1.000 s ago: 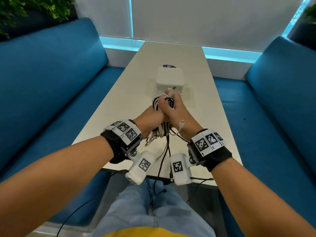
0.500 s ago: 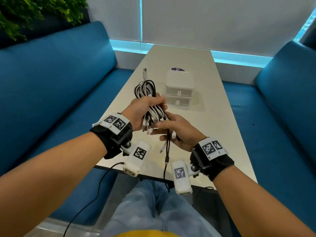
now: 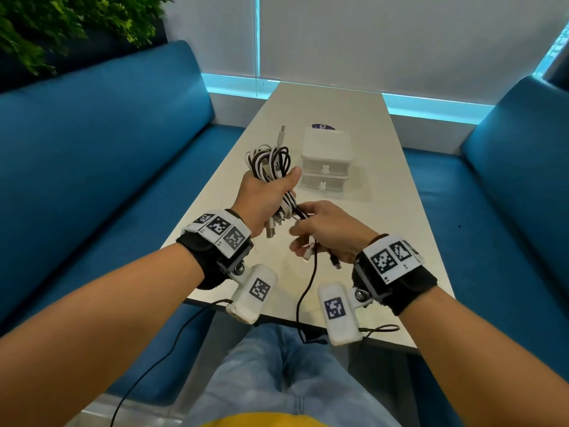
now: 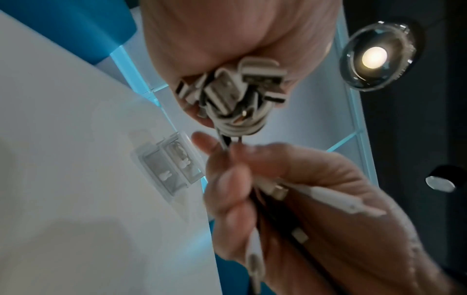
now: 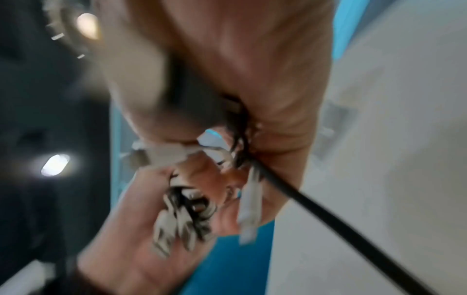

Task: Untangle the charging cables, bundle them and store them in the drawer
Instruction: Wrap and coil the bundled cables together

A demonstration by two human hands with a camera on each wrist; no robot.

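the cable bundle (image 3: 271,167) is gripped by the left hand (image 3: 261,198), loose ends (image 3: 311,251) pinched by the right hand (image 3: 326,232) — coils could be re-tangled if tugged.

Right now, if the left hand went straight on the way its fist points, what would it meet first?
Probably nothing close: the left hand holds the cable bundle above the table, left of the drawer box. Depth is unclear.

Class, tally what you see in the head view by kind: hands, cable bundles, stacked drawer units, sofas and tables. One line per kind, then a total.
Hands: 2, left hand and right hand
Cable bundles: 1, bundle
Drawer units: 2, upper drawer and lower drawer
Sofas: 2, left sofa and right sofa
Tables: 1, table
Total: 8
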